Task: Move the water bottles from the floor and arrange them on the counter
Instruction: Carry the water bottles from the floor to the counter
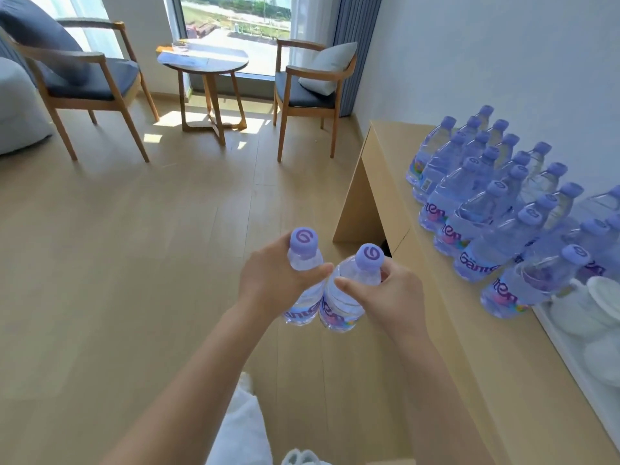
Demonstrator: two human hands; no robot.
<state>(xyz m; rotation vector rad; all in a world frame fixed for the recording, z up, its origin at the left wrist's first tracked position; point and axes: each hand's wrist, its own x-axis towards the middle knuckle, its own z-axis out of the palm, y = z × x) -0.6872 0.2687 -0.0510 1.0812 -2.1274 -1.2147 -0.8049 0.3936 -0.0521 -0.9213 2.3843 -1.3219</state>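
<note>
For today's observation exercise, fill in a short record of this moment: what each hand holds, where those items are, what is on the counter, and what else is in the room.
left hand: grips one water bottle near its neck
right hand: grips a second water bottle near its neck
held bottles: upright, side by side, touching, above the floor, left of the counter
counter: many capped bottles in rows, against the wall
white items: at the counter's near right, identity unclear
room: two chairs, round table, window
</note>
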